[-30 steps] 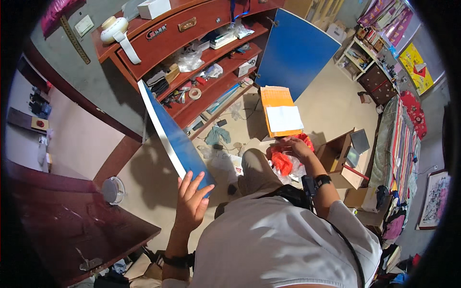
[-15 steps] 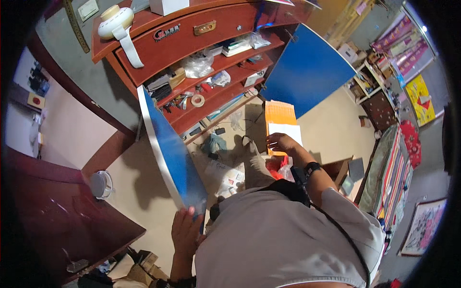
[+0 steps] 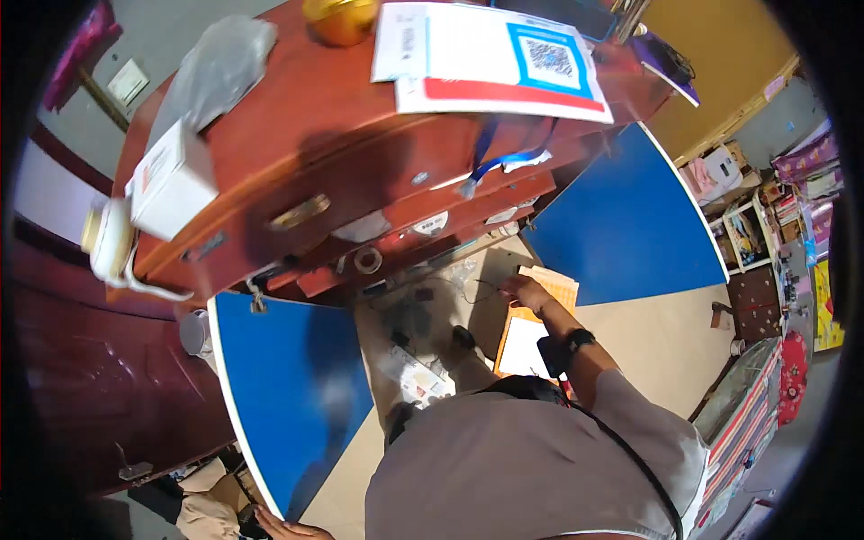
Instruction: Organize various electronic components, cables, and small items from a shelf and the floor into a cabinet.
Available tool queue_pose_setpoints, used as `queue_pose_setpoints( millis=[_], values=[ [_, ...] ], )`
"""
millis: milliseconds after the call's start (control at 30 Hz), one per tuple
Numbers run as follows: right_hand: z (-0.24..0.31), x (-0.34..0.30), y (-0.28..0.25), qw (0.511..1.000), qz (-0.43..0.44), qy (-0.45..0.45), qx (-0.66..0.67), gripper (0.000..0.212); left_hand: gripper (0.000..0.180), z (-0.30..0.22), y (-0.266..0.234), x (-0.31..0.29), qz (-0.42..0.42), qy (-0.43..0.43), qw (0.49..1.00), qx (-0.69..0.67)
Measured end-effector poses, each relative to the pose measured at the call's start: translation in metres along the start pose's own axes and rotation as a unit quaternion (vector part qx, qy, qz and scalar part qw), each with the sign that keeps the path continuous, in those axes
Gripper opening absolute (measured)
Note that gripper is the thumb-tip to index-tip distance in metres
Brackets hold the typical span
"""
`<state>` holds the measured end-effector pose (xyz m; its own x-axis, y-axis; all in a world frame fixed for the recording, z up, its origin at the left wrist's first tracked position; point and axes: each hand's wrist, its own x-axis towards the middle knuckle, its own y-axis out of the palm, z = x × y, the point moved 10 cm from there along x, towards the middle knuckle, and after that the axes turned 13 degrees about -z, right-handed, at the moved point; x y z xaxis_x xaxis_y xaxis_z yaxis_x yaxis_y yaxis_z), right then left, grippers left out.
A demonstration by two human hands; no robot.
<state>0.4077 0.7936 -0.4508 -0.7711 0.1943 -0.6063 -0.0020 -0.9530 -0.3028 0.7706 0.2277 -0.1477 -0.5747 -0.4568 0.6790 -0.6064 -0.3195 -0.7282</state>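
Two doors stand wide at the cabinet (image 3: 261,117): left blue door (image 3: 292,405), right blue door (image 3: 625,229); opening looks done. Left hand (image 3: 292,531) at left door's outer edge; right hand (image 3: 526,293) over orange stack (image 3: 556,285), beside right door's lower edge. Fingers' grip, both: cannot tell.

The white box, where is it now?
In the head view's upper left, the white box sits on the red cabinet, between a plastic bag and a rounded cream device.

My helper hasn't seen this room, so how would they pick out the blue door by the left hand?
From the red cabinet, look to its open left door. The left hand sits at its near corner. Unlike the blue right door, it bears a dark shadow.
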Motion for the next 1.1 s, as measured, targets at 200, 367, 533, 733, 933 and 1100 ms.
queue_pose_setpoints(
  millis=[200, 367, 533, 733, 933, 1100],
  values=[
    [-0.001, 0.070, -0.062, 0.999, 0.005, -0.036, -0.022, 0.028, 0.054, -0.007, 0.031, 0.002, -0.063, 0.011, 0.988, 0.139],
    [-0.004, 0.075, -0.070, 0.999, 0.027, -0.005, -0.033, 0.025, 0.072, 0.074, 0.036, -0.048, -0.069, -0.077, 0.983, 0.155],
    [-0.016, 0.073, -0.075, 0.999, 0.044, 0.027, 0.011, 0.026, 0.071, 0.053, 0.036, -0.036, -0.066, -0.110, 0.978, 0.166],
    [0.003, 0.078, -0.040, 0.995, 0.092, 0.011, -0.043, 0.026, 0.067, 0.045, 0.036, -0.027, -0.073, -0.147, 0.976, 0.144],
    [0.033, 0.077, -0.004, 0.990, 0.116, -0.017, -0.073, 0.032, 0.067, 0.022, 0.026, -0.026, -0.092, -0.157, 0.970, 0.163],
    [0.041, 0.073, 0.033, 0.982, 0.145, -0.013, -0.124, 0.034, 0.063, 0.016, 0.029, -0.020, -0.099, -0.165, 0.970, 0.151]
  ],
)
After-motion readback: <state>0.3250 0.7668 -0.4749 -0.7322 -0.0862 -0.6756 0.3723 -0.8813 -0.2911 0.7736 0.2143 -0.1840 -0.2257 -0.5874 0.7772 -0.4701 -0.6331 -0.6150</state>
